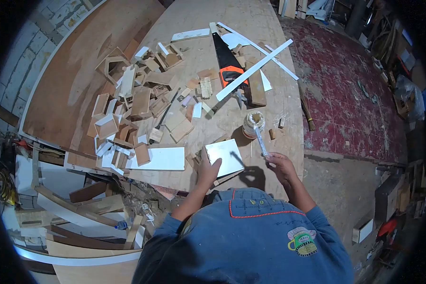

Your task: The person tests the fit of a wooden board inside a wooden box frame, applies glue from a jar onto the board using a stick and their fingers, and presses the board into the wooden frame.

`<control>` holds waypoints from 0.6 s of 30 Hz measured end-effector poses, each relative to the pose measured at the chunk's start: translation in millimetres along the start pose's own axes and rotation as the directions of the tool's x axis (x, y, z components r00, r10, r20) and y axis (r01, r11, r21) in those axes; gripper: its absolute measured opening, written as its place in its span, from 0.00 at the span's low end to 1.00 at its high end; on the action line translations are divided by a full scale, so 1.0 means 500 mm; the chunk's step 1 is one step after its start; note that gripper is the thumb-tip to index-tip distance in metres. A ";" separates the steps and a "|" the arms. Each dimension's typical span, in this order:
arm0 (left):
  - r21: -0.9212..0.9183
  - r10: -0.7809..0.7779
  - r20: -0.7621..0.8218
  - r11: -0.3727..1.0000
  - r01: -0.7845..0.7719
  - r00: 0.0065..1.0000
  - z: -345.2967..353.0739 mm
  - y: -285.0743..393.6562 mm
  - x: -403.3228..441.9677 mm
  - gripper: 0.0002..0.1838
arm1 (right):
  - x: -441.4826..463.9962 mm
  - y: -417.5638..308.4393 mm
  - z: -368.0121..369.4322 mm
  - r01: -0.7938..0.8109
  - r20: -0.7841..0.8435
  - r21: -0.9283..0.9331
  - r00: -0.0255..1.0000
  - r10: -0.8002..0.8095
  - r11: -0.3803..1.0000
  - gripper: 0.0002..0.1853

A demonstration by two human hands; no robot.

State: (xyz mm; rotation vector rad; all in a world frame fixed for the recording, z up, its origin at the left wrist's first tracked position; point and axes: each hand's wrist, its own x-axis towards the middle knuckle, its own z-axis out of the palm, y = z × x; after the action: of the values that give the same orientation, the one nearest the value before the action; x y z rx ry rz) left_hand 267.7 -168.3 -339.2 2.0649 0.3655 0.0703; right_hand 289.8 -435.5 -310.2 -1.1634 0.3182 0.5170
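Note:
My left hand (208,171) grips the left edge of a white-faced square wooden piece (224,157), thumb on top and fingers down its side. The piece rests near the table's front edge, with bare wood showing below its face. My right hand (281,167) is closed around the lower end of a flat, whitish, smeared stick (259,140). The stick's far end reaches the mouth of an open jar (252,128) with tan residue around its rim. Whether its tip is inside or against the rim, I cannot tell.
Many small wooden boxes and offcuts (140,103) crowd the table's left side. A handsaw (228,59) lies at the back under a white strip (255,69). Small wood bits (272,134) sit right of the jar. A white board (161,158) lies to the left.

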 end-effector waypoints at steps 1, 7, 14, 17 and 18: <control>0.180 0.161 -0.156 0.975 -0.132 0.975 0.005 0.007 -0.004 0.30 | -0.005 -0.005 0.009 -0.060 0.012 0.126 0.998 0.059 0.990 0.12; 0.071 0.471 0.016 0.879 -0.471 0.882 -0.022 0.092 -0.012 0.20 | -0.015 -0.030 0.066 -0.124 0.182 0.238 0.980 0.081 0.963 0.15; -0.456 0.141 0.673 0.852 0.257 0.726 -0.008 0.162 -0.017 0.15 | -0.029 -0.061 0.123 -0.125 0.378 0.367 0.925 -0.025 0.922 0.28; -0.549 0.153 0.727 0.716 0.432 0.670 -0.018 0.203 -0.031 0.16 | -0.020 -0.047 0.124 -0.095 0.378 0.414 0.922 -0.076 0.905 0.28; -0.565 0.129 0.714 0.686 0.458 0.688 -0.020 0.208 -0.034 0.14 | -0.021 -0.046 0.125 -0.093 0.378 0.415 0.922 -0.078 0.905 0.28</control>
State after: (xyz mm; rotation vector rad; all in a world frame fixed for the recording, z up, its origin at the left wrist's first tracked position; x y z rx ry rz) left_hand 273.3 -212.6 -243.0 1.1078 0.0183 -0.6280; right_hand 291.9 -386.9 -263.9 -0.6130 0.0824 0.6348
